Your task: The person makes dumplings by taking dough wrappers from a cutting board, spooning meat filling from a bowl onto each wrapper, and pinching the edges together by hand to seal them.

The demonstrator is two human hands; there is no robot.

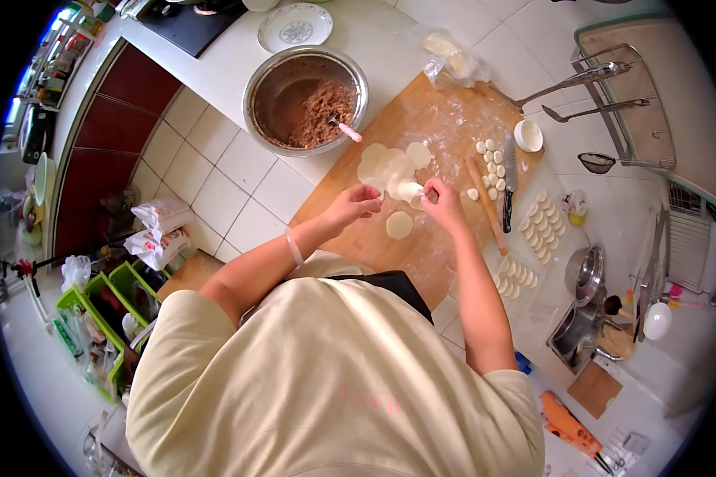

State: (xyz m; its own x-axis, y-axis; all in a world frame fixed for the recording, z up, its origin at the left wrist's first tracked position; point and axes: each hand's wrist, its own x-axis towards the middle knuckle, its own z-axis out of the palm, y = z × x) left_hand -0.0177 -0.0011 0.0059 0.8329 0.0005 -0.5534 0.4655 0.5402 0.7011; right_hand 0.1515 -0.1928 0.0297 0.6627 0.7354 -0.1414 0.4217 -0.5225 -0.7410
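Note:
My right hand point(444, 205) pinches the edge of a thin round dumpling wrapper point(408, 190), lifted beside a pile of overlapping dumpling wrappers point(380, 166). My left hand point(353, 205) is just left of that pile, fingers loosely bent and apart, with nothing visible in them. One single wrapper point(399, 225) lies flat on the floured wooden board point(330, 187), between my wrists. To the right of my right hand are a rolling pin point(488, 205), several small dough pieces point(491, 164) and a knife point(510, 179) with a black handle.
A steel bowl point(250, 103) of meat filling point(322, 111) with a pink-handled spoon point(348, 131) stands at the board's upper left. Behind it is a plate point(294, 29). Rows of folded dumplings point(543, 226) lie right of the board, near a white bowl point(528, 136) and sink point(569, 338).

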